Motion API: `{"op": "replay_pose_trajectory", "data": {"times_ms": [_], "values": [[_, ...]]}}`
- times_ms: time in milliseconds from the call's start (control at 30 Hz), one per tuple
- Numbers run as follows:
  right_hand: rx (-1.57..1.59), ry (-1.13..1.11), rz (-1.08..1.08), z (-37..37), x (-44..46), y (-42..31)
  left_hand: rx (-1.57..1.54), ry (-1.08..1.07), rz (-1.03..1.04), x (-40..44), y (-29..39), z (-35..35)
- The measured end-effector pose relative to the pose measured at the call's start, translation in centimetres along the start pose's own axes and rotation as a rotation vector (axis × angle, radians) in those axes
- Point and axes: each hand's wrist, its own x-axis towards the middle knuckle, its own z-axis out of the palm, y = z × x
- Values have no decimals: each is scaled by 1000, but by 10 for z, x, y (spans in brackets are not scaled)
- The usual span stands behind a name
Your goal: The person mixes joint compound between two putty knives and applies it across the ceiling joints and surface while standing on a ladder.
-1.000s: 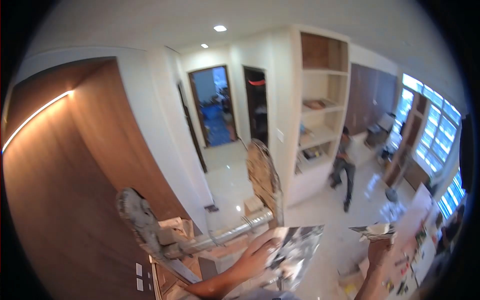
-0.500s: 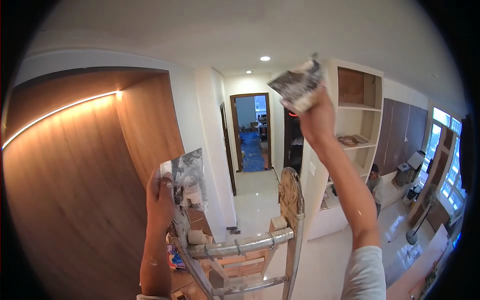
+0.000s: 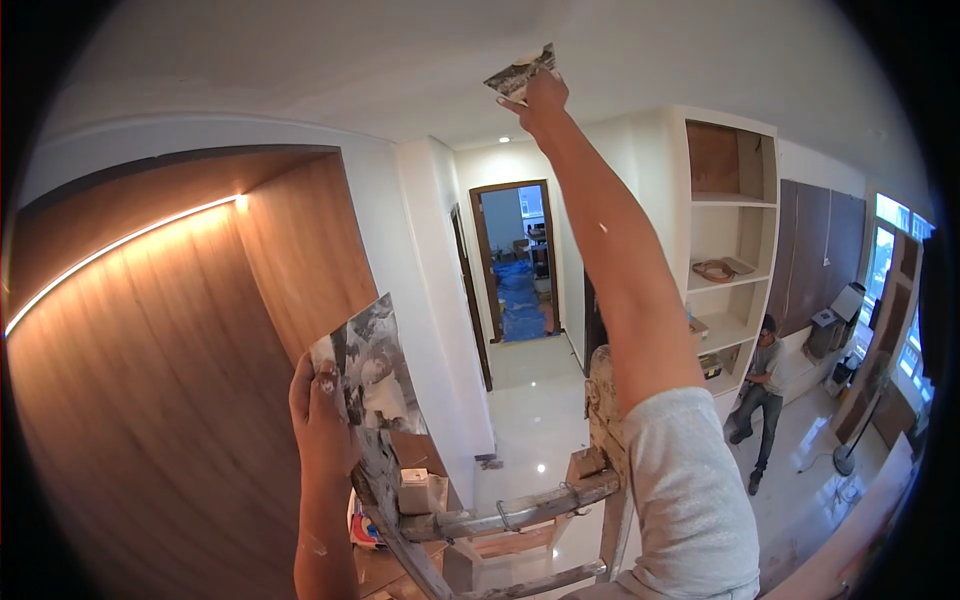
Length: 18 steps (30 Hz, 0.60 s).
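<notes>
My left hand [image 3: 324,400] is closed around a flat putty scraper [image 3: 380,350], held upright at chest height. Its thin metal plate is smeared with grey and white putty, with a pale lump low on it. Stretched up overhead, my right hand [image 3: 545,98] grips a second putty knife [image 3: 520,74]. That blade is flat against or very near the white ceiling [image 3: 400,60]; exact contact cannot be made out. Below my hands stands a worn, putty-spattered ladder [image 3: 530,508] with wire wound on its rung.
On the left is a wooden niche [image 3: 140,330] with a lit strip. A doorway [image 3: 520,265] with blue sheeting lies ahead. To the right are white shelves [image 3: 735,240] holding a coiled hose, a seated person [image 3: 765,385] and a standing fan [image 3: 845,455].
My right arm has reached up and to the left, bringing its putty knife to the ceiling. My left hand still holds its scraper. The view has shifted slightly, and the other person shows more fully.
</notes>
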Motion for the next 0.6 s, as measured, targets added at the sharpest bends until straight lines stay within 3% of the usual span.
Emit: {"op": "replay_pose_trajectory", "data": {"times_ms": [100, 200, 300, 400, 500, 600], "values": [[191, 108, 117, 22, 27, 19, -3, 36, -7, -4, 2, -1], [204, 115, -55, 44, 26, 30, -54, 142, 8, -9, 6, 10], [256, 141, -211, 72, 38, 49, -5, -44, 65, -6, 5, -2], [-16, 260, -505, 116, 48, 87, 6, -59, 81, -6, 8, 1], [-321, 410, -825, 123, 63, 102, -27, 56, 58, -8, 9, 10], [153, -10, -761, 87, 32, 116, -38, -80, 103, -6, 9, 10]]}}
